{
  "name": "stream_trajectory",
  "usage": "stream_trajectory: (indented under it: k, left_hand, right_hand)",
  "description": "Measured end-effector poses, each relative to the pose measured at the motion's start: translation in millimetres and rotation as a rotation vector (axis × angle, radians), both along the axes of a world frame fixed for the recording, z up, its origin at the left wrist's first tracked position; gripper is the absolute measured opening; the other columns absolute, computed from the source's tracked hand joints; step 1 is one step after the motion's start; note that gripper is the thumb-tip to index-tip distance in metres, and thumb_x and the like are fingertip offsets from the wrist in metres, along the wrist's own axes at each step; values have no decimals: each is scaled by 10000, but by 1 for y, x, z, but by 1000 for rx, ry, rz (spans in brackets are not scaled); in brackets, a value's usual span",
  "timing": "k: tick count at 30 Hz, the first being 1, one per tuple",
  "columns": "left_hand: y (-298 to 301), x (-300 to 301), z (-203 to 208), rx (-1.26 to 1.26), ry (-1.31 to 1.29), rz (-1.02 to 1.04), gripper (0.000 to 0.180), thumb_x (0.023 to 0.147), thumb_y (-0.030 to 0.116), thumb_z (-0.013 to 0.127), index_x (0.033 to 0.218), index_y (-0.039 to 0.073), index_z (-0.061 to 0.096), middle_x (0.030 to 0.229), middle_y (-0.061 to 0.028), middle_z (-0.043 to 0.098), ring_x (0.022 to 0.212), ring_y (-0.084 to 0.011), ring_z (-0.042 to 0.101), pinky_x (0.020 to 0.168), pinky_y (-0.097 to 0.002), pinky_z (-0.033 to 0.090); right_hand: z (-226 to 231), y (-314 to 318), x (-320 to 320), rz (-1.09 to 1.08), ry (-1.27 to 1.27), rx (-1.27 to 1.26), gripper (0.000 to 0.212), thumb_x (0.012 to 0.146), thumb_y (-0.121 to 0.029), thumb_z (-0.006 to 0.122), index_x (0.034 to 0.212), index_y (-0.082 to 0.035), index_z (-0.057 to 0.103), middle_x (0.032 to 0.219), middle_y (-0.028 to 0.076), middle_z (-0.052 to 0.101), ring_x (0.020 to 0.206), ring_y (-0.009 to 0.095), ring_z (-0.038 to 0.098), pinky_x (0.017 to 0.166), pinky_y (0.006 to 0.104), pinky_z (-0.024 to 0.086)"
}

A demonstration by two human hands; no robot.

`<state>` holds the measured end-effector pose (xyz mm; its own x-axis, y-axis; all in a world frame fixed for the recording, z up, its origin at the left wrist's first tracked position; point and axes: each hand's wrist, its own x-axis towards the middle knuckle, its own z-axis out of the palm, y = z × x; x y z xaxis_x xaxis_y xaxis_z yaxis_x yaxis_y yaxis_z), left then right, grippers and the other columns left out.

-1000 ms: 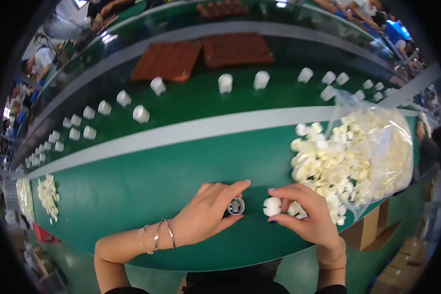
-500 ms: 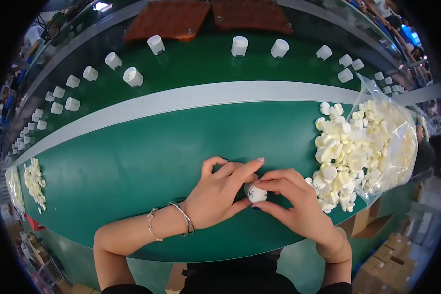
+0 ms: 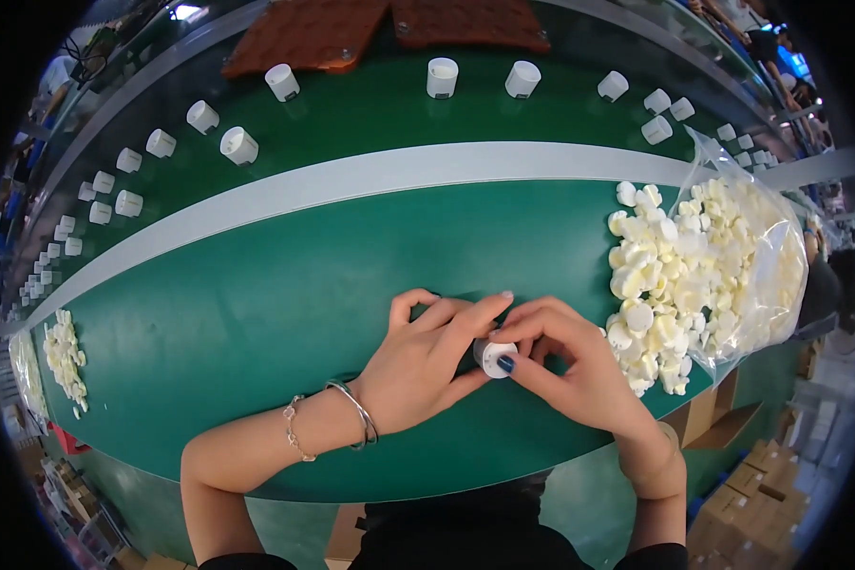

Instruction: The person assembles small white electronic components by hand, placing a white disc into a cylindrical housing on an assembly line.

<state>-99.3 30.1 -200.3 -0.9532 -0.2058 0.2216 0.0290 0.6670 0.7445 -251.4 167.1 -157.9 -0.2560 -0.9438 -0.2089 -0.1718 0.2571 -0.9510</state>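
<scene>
Between my two hands, above the near middle of the green table, is a small white cylindrical piece (image 3: 493,359) with its round end facing me. My left hand (image 3: 410,359) is closed around its left side, thumb below and forefinger reaching over the top. From the right, my right hand (image 3: 584,380) pinches the same piece, its dark-nailed thumb lying across the round end and its forefinger at the upper rim. Much of the cylinder is hidden by the fingers. To the right of my right hand is a heap of cream-white round caps (image 3: 670,256).
A clear plastic bag (image 3: 779,275) holds more caps at the right. Another small pile of pale pieces (image 3: 64,356) lies at the far left. Beyond a grey rail (image 3: 351,175), several white cylinders (image 3: 239,146) stand on a green belt (image 3: 370,114). Cardboard boxes (image 3: 750,508) are below right.
My right thumb has moved from below the piece up onto its round end, which turned and no longer shows the dark marks clearly. The view has shifted slightly.
</scene>
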Motion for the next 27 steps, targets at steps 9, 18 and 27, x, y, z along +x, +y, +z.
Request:
stream_trajectory:
  k: [9, 18, 27]
  left_hand:
    - [3, -4, -3, -20, -36, 0, 773, 724, 136, 779, 1369, 84, 357, 1072, -22, 676, 1013, -182, 575, 962, -395, 280]
    - [5, -11, -2, 25, -42, 10, 669, 717, 106, 765, 1302, 112, 439, 1121, -11, 654, 1070, -178, 559, 975, -405, 281]
    - [-140, -52, 7, -580, 341, 657, 391, 719, 109, 691, 1095, 144, 592, 1111, -36, 568, 1066, -252, 506, 891, -417, 322]
  right_hand:
    - [-15, -13, -1, -24, -134, 55, 129, 801, 48, 583, 868, -35, 511, 865, -10, 434, 649, 23, 445, 562, 189, 374]
    - [-13, -7, -2, -88, -126, 97, 232, 839, 40, 526, 1052, -32, 468, 870, 21, 526, 701, 45, 489, 601, 200, 420]
    - [24, 70, -55, -377, 597, -58, 183, 869, -26, 587, 1045, -52, 627, 1036, 67, 574, 901, 150, 556, 763, 276, 449]
